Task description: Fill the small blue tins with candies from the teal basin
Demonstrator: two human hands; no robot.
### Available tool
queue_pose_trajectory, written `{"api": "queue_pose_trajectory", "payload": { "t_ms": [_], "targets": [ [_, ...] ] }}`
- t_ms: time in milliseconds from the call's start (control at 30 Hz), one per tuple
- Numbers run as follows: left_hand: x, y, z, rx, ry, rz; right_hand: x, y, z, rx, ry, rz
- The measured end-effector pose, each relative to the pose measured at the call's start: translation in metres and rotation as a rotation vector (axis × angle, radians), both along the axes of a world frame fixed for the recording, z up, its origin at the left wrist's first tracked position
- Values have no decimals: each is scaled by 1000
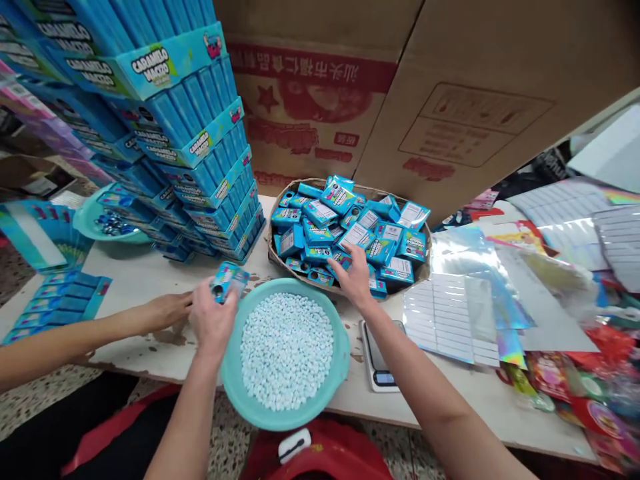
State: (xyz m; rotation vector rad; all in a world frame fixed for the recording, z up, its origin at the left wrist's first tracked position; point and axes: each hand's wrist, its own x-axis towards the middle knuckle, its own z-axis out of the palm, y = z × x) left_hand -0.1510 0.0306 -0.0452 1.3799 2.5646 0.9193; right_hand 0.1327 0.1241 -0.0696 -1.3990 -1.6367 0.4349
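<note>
My left hand [214, 320] is closed around a small blue candy box [231, 279], held just beyond the left rim of a teal basin [343, 333]. Small pale blue candies [287, 350] fill much of that basin. Over the near side of a brown cardboard tray [425, 263] is my right hand [354, 273], thumb and fingers apart at the heap of blue candy boxes [320, 213]. No box sits visibly in its grasp. A co-worker's hand [173, 310] lies close to my left hand; its fingertips are hidden behind mine.
Tall stacks of blue display boxes [200, 143] stand at left, beside another teal basin [87, 223]. Large cardboard cartons [320, 87] rise behind the tray. A small scale [373, 360] sits under my right forearm. Shiny sheets [445, 313] and colourful wrappers [555, 373] cover the right side.
</note>
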Motion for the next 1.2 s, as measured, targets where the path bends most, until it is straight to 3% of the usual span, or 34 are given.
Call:
{"api": "queue_pose_trajectory", "payload": {
  "t_ms": [100,233,300,367,433,533,633,700,767,867,967,1100,1200],
  "targets": [
    [-36,20,-33,-101,3,47,16,41,-3,88,-232,-169],
    [-66,32,-89,-185,-23,32,43,74,-6,-42,-367,-431],
    [-77,32,-112,-222,-12,84,54,82,-7,-115,-399,-439],
    [-84,30,-126,-247,9,115,58,84,-7,-111,-390,-376],
    [-85,28,-127,-231,30,99,58,78,-6,-72,-307,-249],
    [-69,18,-112,-66,104,44,54,57,3,-40,-81,-94],
    [-24,-2,-99,122,77,-105,54,21,19,25,119,-112],
    [16,-14,-101,92,-31,-320,58,-10,30,37,203,-128],
    [56,-18,-111,-24,-76,-511,65,-43,35,-51,283,-94],
    [105,-10,-129,-173,-25,-464,74,-88,28,-266,420,-54],
    [134,-3,-132,-330,-27,-416,80,-118,11,-388,494,-81],
    [146,-27,-119,-428,-121,-533,82,-138,-3,-497,555,-99],
    [139,-55,-110,-322,-360,-399,75,-144,-1,-577,556,-39]
  ]
}}
